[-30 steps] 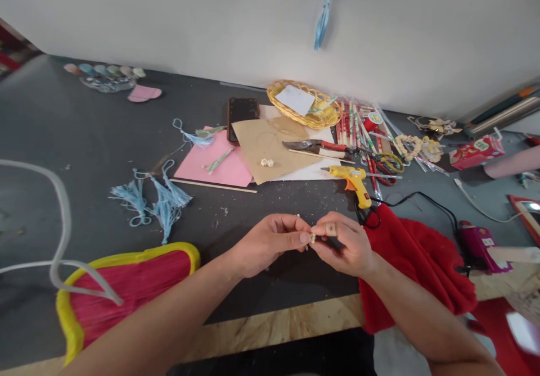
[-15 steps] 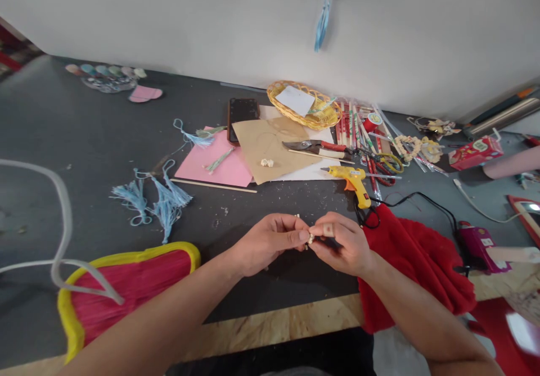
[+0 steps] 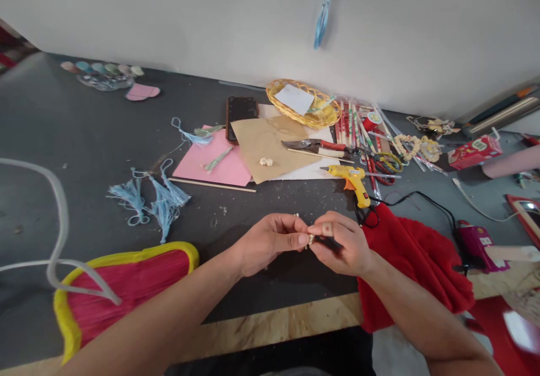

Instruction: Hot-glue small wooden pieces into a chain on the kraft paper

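Low in the middle of the view, my left hand (image 3: 272, 244) and my right hand (image 3: 341, 244) meet over the dark table. Both pinch a small cream-coloured piece (image 3: 311, 239) between thumbs and fingertips, which partly cover it. A tan band is wrapped round a finger of my right hand. Beyond the hands, more small cream pieces (image 3: 266, 162) lie on a brown paper sheet (image 3: 248, 140). A yellow glue gun (image 3: 356, 184) rests on its side just past my right hand, and red-handled pliers (image 3: 323, 145) lie across the papers.
Blue tassels (image 3: 166, 202) lie at the left, near a pink and yellow cushion (image 3: 126, 277). A wicker basket (image 3: 329, 118), a phone (image 3: 240, 112) and wrapped sticks stand farther back. Red cloth (image 3: 409, 258) lies under my right forearm. A blue tassel (image 3: 322, 25) hangs above.
Both hands keep nearly the same place and grip. The small piece between the fingertips looks slightly turned, and the view has shifted a little.
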Demonstrator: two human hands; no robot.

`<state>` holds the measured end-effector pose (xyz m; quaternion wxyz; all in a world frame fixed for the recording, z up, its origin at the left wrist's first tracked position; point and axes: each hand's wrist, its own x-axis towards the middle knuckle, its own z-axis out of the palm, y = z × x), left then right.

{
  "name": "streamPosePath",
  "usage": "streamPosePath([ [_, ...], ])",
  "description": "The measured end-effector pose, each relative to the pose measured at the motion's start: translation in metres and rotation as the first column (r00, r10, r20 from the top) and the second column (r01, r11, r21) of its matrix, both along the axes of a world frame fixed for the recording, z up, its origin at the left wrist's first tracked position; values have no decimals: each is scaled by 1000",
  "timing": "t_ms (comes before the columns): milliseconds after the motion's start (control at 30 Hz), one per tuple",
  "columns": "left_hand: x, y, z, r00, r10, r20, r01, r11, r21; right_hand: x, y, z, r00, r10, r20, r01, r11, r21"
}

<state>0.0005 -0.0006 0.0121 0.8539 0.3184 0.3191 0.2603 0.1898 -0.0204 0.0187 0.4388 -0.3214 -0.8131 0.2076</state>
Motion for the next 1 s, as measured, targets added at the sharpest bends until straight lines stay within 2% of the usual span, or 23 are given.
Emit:
streamPosePath([
  [600, 3, -1, 0, 1000, 16, 24, -15, 998, -56, 1, 0, -4, 999, 46, 8, -46, 999, 18],
  [800, 1, 0, 1, 1000, -6, -11, 6, 999, -41, 1, 0, 0, 993, 85, -81, -90, 994, -67],
  [1000, 1, 0, 2, 1000, -19, 20, 19, 999, -31, 2, 0, 2, 991, 23, -130, -42, 989, -143],
])
